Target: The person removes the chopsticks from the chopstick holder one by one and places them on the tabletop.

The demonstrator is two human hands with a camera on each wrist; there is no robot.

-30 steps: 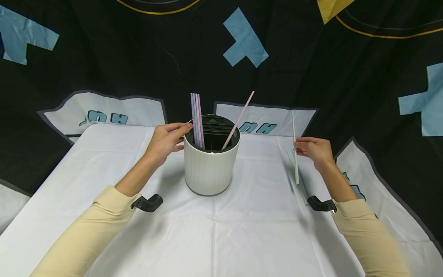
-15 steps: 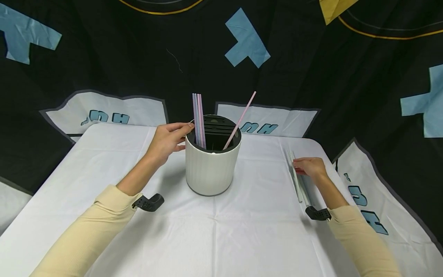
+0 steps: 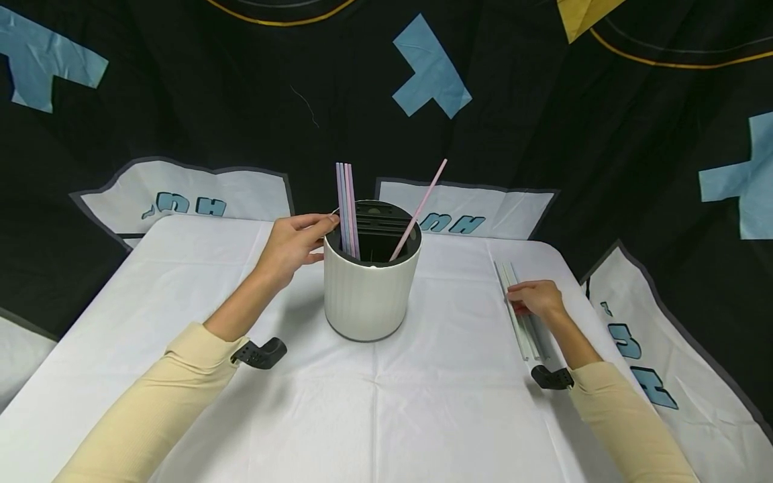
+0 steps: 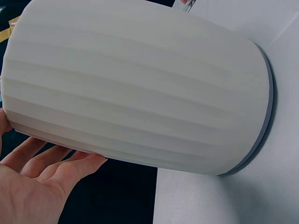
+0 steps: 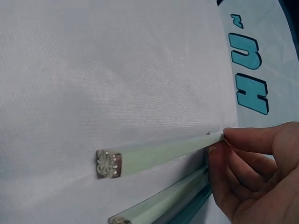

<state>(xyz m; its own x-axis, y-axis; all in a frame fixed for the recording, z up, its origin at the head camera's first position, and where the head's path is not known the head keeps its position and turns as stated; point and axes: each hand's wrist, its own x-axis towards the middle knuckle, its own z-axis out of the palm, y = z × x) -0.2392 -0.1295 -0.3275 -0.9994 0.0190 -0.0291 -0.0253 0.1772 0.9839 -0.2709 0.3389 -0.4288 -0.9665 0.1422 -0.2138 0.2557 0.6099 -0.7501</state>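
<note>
A white ribbed utensil holder (image 3: 370,302) with a dark divided inside stands upright mid-table. My left hand (image 3: 290,248) grips its rim from the left; in the left wrist view its fingers (image 4: 70,168) lie along the ribbed wall. Several lilac and pink chopsticks (image 3: 345,208) stand together in the holder's left part, and one pink chopstick (image 3: 423,201) leans right. At the table's right side my right hand (image 3: 536,298) pinches a pale green chopstick (image 5: 159,154) with a silver patterned end, held low by another green chopstick (image 5: 154,200) and a teal one (image 5: 191,205).
White cloth (image 3: 374,416) with fold creases covers the table. Its printed edge (image 3: 640,362) hangs past the right side, beyond my right hand. A black curtain (image 3: 241,94) with blue tape pieces (image 3: 431,67) stands behind the table.
My right hand has come down with a pale chopstick it held raised, to beside those on the table, and has shifted slightly left. My left hand stays at the holder's rim.
</note>
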